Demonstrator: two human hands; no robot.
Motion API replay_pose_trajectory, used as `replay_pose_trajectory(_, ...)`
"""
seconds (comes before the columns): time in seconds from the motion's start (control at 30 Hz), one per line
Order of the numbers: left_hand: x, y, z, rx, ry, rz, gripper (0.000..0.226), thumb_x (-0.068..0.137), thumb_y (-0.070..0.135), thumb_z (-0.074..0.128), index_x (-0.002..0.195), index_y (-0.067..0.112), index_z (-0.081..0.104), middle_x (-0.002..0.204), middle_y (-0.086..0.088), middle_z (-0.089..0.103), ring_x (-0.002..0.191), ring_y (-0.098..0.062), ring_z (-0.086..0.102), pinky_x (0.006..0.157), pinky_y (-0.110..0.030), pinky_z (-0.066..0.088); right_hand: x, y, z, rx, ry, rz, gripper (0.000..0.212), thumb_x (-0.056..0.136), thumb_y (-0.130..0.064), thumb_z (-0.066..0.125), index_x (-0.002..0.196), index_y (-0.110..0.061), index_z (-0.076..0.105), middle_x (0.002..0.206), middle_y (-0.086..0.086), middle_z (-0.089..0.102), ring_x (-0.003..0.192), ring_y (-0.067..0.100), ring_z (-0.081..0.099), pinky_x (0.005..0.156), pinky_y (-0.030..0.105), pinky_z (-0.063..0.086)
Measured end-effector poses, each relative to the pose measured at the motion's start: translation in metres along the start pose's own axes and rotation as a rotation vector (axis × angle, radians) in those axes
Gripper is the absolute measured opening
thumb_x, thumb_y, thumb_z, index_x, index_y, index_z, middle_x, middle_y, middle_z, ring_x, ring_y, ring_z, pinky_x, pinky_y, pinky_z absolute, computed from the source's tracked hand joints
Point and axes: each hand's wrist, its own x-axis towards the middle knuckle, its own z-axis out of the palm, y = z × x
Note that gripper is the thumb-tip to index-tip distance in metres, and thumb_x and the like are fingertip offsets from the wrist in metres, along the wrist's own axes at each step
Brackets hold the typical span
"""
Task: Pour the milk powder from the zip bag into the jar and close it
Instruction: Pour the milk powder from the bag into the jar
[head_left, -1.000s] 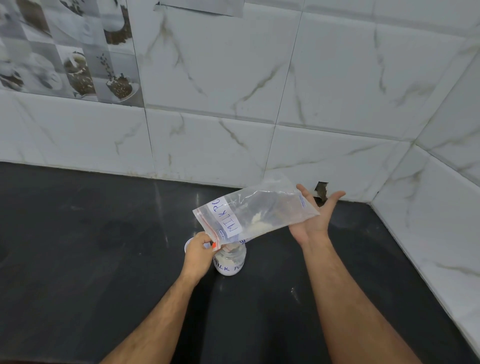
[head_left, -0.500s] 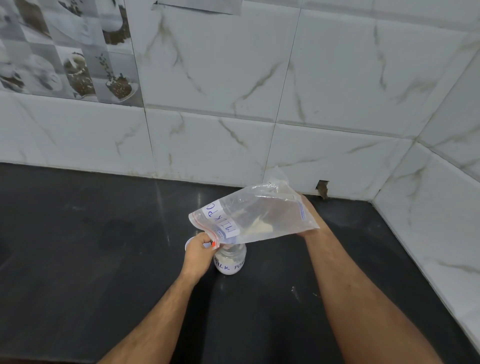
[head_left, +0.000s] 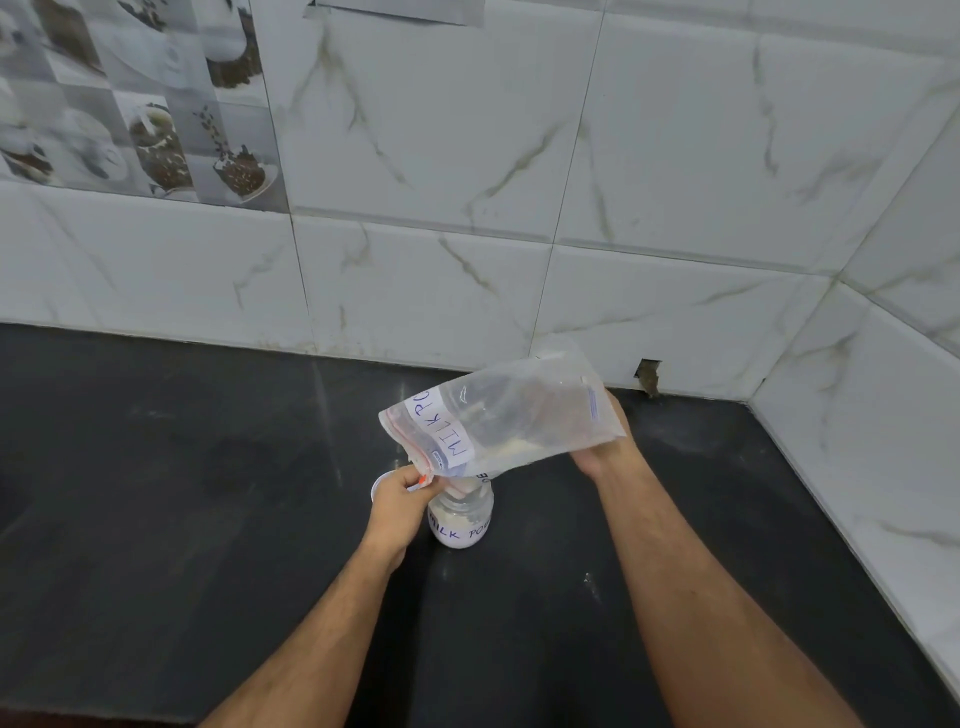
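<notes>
My left hand (head_left: 400, 493) pinches the zip bag (head_left: 501, 421) mouth right above the jar (head_left: 461, 522), right hand (head_left: 605, 452) gripping its raised bottom, so any wobble probably dumps powder past the rim.

— What is seen behind the work surface?
— A dark, matte stone countertop (head_left: 156, 493) is met by glossy white marble-veined wall tiles (head_left: 441, 156), which turn a corner at the right.
— Anything else?
— Grey decorative tiles printed with cups and desserts (head_left: 130, 98) are set upper left; a small chipped hole (head_left: 648, 375) is seen at the tile base.
</notes>
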Motion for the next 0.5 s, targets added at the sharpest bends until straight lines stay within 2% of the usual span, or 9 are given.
replay_pose_trajectory(0.03, 0.000, -0.001, 0.001, -0.023, 0.003, -0.021, 0.016, 0.091, 0.010, 0.070, 0.103, 0.016, 0.078, 0.103, -0.001, 0.079, 0.103, -0.017, 0.072, 0.094, -0.035, 0.054, -0.004, -0.002, 0.001, 0.162, -0.002, 0.014, 0.020, 0.101, -0.031, 0.058, 0.100, -0.016, 0.072, 0.094, 0.006, 0.074, 0.095, 0.028, 0.066, 0.084, 0.038, 0.052)
replay_pose_trajectory(0.1, 0.002, -0.003, 0.002, -0.052, 0.015, -0.052, 0.017, 0.092, 0.010, 0.068, 0.106, 0.012, 0.077, 0.105, -0.002, 0.078, 0.105, -0.017, 0.071, 0.096, -0.034, 0.053, -0.013, 0.003, 0.003, 0.405, -0.081, 0.064, 0.073, 0.090, -0.074, 0.035, 0.125, -0.019, 0.068, 0.119, 0.006, 0.074, 0.113, 0.025, 0.067, 0.095, 0.042, 0.052)
replay_pose_trajectory(0.13, 0.002, -0.004, 0.002, -0.061, 0.014, -0.057, 0.018, 0.092, 0.010, 0.068, 0.108, 0.011, 0.076, 0.106, -0.002, 0.078, 0.106, -0.017, 0.071, 0.096, -0.032, 0.052, -0.014, 0.007, 0.003, 0.422, -0.108, 0.082, 0.092, 0.081, -0.085, 0.022, 0.137, -0.023, 0.061, 0.131, 0.004, 0.070, 0.123, 0.023, 0.064, 0.103, 0.045, 0.049)
replay_pose_trajectory(0.17, 0.002, -0.004, 0.003, -0.065, 0.011, -0.060, 0.019, 0.093, 0.010, 0.067, 0.109, 0.010, 0.076, 0.106, -0.002, 0.078, 0.106, -0.017, 0.071, 0.095, -0.030, 0.052, -0.017, 0.010, 0.004, 0.410, -0.130, 0.059, 0.101, 0.077, -0.090, 0.013, 0.144, -0.027, 0.054, 0.139, 0.001, 0.065, 0.130, 0.021, 0.059, 0.109, 0.049, 0.044)
replay_pose_trajectory(0.23, 0.003, -0.004, 0.003, -0.067, 0.008, -0.063, 0.019, 0.093, 0.011, 0.067, 0.110, 0.010, 0.076, 0.106, -0.001, 0.078, 0.106, -0.015, 0.071, 0.092, -0.027, 0.051, -0.024, 0.014, 0.009, 0.267, -0.176, -0.042, 0.104, 0.070, -0.097, 0.012, 0.147, -0.036, 0.049, 0.145, -0.005, 0.060, 0.136, 0.018, 0.054, 0.115, 0.055, 0.038)
replay_pose_trajectory(0.3, 0.003, -0.004, 0.003, -0.076, -0.001, -0.071, 0.019, 0.094, 0.012, 0.067, 0.110, 0.009, 0.076, 0.106, -0.002, 0.078, 0.105, -0.014, 0.071, 0.093, -0.026, 0.051, -0.028, 0.010, 0.015, 0.088, -0.225, -0.152, 0.105, 0.059, -0.102, 0.034, 0.140, -0.038, 0.054, 0.141, -0.006, 0.063, 0.133, 0.015, 0.056, 0.113, 0.056, 0.042)
replay_pose_trajectory(0.4, 0.003, -0.002, 0.004, -0.103, -0.023, -0.094, 0.018, 0.094, 0.012, 0.066, 0.109, 0.007, 0.075, 0.106, -0.004, 0.078, 0.104, -0.014, 0.072, 0.094, -0.027, 0.051, -0.029, 0.005, 0.020, -0.032, -0.252, -0.317, 0.107, 0.062, -0.093, 0.053, 0.140, -0.019, 0.054, 0.138, 0.004, 0.064, 0.131, 0.020, 0.059, 0.106, 0.043, 0.051)
replay_pose_trajectory(0.43, 0.003, -0.001, 0.004, -0.106, -0.025, -0.098, 0.018, 0.094, 0.012, 0.066, 0.109, 0.007, 0.075, 0.105, -0.004, 0.078, 0.103, -0.013, 0.072, 0.094, -0.027, 0.051, -0.030, 0.002, 0.023, -0.067, -0.229, -0.348, 0.097, 0.067, -0.086, 0.061, 0.135, -0.017, 0.058, 0.132, 0.004, 0.068, 0.126, 0.018, 0.062, 0.105, 0.040, 0.052)
replay_pose_trajectory(0.5, 0.003, 0.000, 0.004, -0.101, -0.025, -0.097, 0.017, 0.094, 0.012, 0.066, 0.107, 0.008, 0.075, 0.104, -0.002, 0.079, 0.101, -0.011, 0.072, 0.092, -0.025, 0.051, -0.027, -0.002, 0.029, -0.121, -0.133, -0.360, 0.063, 0.084, -0.060, 0.069, 0.126, -0.013, 0.065, 0.119, 0.001, 0.073, 0.114, 0.014, 0.069, 0.102, 0.041, 0.054)
